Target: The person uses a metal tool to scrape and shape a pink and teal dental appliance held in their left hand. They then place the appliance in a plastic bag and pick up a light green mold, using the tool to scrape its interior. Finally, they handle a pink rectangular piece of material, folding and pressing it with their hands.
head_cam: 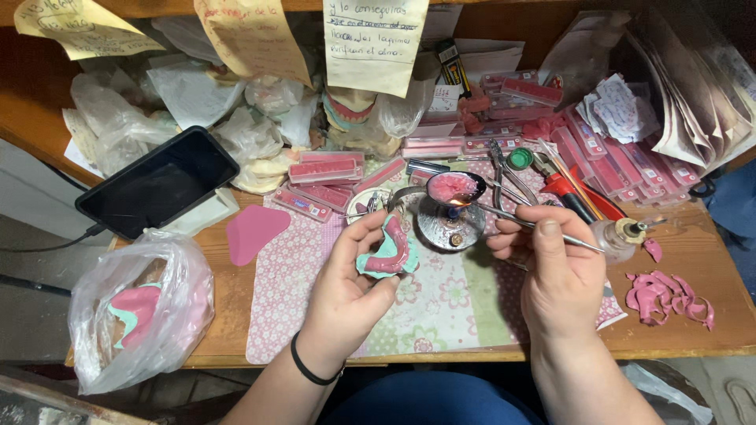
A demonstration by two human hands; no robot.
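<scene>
**Wax rim and hot tool at the burner**

Clearly, the cast (386,250) sits in the left hand (350,287), a green dental model with a pink wax rim along its arch, gripped between thumb and fingers and tilted so the wax faces up toward the camera. It is held just left of the burner (450,224), probably so that the tool has only a short way to travel to it.

Across from it, the right hand (555,271) pinches a thin metal tool (520,224) like a pen, its tip reaching into the small flame, apparently to heat it. A spoon (453,187) of pink wax rests above the same flame, likely to keep the wax soft.

Both hands work over a flowered mat (441,307) on the wooden bench (693,330). Wax scraps (665,293) lie to the right, a flat pink wax sheet (253,230) to the left. Trays of pink wax strips (324,171) crowd the back, within reach, beside red-handled tools (579,197). A dark phone (157,189) leans on its charger cable at left, and a plastic bag (138,311) holding another pink and green piece sits at the bench edge. Handwritten notes (374,39) hang overhead.
</scene>
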